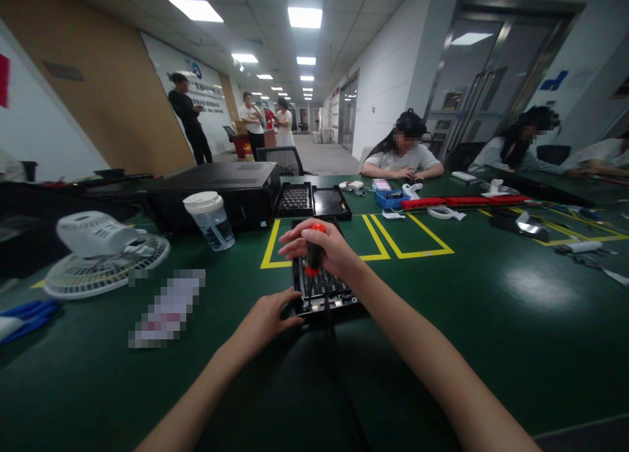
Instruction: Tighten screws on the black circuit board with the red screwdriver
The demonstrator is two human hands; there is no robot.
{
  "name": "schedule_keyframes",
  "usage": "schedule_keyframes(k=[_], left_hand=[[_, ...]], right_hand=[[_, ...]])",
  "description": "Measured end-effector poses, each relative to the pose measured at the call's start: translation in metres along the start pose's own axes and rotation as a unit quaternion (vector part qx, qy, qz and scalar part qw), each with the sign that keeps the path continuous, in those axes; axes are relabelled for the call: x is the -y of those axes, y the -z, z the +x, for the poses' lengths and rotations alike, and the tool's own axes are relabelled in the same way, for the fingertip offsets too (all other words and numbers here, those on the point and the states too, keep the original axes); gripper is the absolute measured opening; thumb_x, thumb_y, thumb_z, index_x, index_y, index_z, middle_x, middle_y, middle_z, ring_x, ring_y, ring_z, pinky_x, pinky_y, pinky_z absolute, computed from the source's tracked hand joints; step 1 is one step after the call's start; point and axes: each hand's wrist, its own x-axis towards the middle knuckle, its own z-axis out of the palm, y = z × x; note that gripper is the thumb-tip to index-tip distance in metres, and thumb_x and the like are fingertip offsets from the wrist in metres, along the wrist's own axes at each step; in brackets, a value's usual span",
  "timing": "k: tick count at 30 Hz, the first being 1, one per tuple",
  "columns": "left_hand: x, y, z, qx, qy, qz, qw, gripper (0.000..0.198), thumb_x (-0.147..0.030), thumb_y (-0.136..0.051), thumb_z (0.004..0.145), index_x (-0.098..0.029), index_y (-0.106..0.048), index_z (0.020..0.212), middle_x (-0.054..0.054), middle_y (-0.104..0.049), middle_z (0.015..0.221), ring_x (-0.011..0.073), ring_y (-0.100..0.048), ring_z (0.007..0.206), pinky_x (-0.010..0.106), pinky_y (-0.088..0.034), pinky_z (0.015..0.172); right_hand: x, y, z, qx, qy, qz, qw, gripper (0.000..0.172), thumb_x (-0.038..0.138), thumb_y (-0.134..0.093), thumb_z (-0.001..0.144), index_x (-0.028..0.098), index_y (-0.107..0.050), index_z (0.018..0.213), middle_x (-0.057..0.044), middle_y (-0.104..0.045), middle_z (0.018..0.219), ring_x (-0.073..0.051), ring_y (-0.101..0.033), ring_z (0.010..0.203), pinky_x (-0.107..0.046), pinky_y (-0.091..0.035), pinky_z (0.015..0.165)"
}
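Observation:
A black and red screwdriver (314, 252) stands nearly upright in my right hand (330, 245), whose fingers are wrapped about its handle. Its shaft points down at the near left part of a black rectangular case (295, 278), where small metallic parts show along the near edge. Rows of dark rounded pieces fill the case's middle, partly hidden by my right hand. My left hand (270, 313) grips the case's near left corner between thumb and fingers. From the near edge a black cable (331, 324) runs toward me.
Beyond lie an open black case (295, 198), a large black box (216, 183) and a lidded clear cup (211, 223). A white fan (98, 249) and blue-handled tool (32, 318) lie left. A blue tray (392, 198) sits farther right; a person (405, 147) works behind it.

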Motion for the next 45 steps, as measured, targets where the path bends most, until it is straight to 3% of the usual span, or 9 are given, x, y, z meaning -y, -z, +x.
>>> schedule_keyframes(k=[2, 5, 8, 20, 45], left_hand=[[0.0009, -0.0008, -0.0001, -0.005, -0.009, -0.001, 1.0, 0.05, -0.037, -0.062, 0.07, -0.024, -0.056, 0.117, 0.004, -0.056, 0.127, 0.0216, -0.055, 0.113, 0.031, -0.038, 0.097], [0.0029, -0.0022, -0.0003, -0.013, -0.012, 0.002, 1.0, 0.05, -0.039, -0.062, 0.07, -0.024, -0.056, 0.117, 0.005, -0.055, 0.129, 0.0218, -0.054, 0.114, 0.031, -0.038, 0.097], [0.004, -0.0027, -0.0002, -0.015, -0.015, 0.005, 1.0, 0.05, -0.039, -0.062, 0.07, -0.024, -0.057, 0.117, 0.005, -0.056, 0.128, 0.0215, -0.055, 0.113, 0.03, -0.038, 0.097], [0.0004, -0.0006, -0.0001, -0.008, 0.003, 0.005, 1.0, 0.048, -0.037, -0.063, 0.069, -0.025, -0.058, 0.116, 0.004, -0.056, 0.127, 0.0224, -0.055, 0.112, 0.031, -0.038, 0.098], [-0.0011, 0.0003, -0.0011, -0.008, -0.003, -0.005, 1.0, 0.047, -0.034, -0.061, 0.07, -0.024, -0.057, 0.116, 0.004, -0.057, 0.126, 0.0216, -0.055, 0.113, 0.031, -0.037, 0.098]], right_hand=[[-0.0012, 0.0018, 0.0002, 0.0, -0.004, 0.004, 1.0, 0.012, 0.026, -0.056, 0.08, 0.014, -0.057, 0.08, -0.003, -0.065, 0.078, -0.012, -0.063, 0.058, -0.027, -0.051, 0.058], [-0.003, 0.0025, 0.0005, -0.016, 0.0, -0.005, 1.0, 0.017, 0.027, -0.058, 0.08, 0.015, -0.05, 0.07, 0.005, -0.055, 0.056, -0.005, -0.048, 0.039, -0.019, -0.041, 0.043], [-0.004, 0.0007, 0.0001, -0.023, -0.006, -0.005, 1.0, 0.019, 0.028, -0.058, 0.079, 0.016, -0.047, 0.068, 0.008, -0.046, 0.05, -0.004, -0.04, 0.036, -0.017, -0.032, 0.039], [-0.001, -0.0017, 0.0011, 0.015, -0.025, 0.055, 0.998, 0.031, 0.034, -0.03, 0.082, 0.014, -0.052, 0.074, 0.0, -0.05, 0.058, -0.009, -0.045, 0.045, -0.022, -0.035, 0.046], [0.0012, -0.0036, 0.0006, 0.011, -0.024, 0.0, 1.0, 0.021, 0.034, -0.039, 0.082, 0.016, -0.05, 0.08, -0.001, -0.054, 0.066, -0.01, -0.05, 0.053, -0.024, -0.041, 0.055]])
